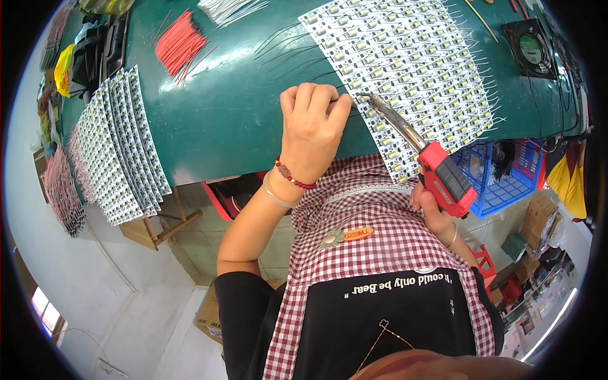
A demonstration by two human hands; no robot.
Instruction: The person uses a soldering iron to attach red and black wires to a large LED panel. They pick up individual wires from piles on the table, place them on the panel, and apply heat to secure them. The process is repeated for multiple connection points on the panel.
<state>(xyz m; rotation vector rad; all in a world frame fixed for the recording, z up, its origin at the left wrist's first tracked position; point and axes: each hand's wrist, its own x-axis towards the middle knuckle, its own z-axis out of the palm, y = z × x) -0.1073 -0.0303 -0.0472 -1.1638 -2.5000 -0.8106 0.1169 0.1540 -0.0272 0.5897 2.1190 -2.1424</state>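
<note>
A large white circuit board panel with rows of small yellowish LEDs lies on the green table. Thin black wires stick out from the upper part of its left edge, and short wire ends line its right edge. My left hand is closed in a pinch at that left edge, with a thin black wire between thumb and finger. In my right hand is a red and black soldering gun. Its dark tip touches or hovers just over the panel's edge beside my left fingertips; I cannot tell which.
Bundles of red wires and white wires lie at the back. Several similar panels are stacked at the left, with reddish wires hanging off the table. A small black fan stands at the right. A blue crate is below the table.
</note>
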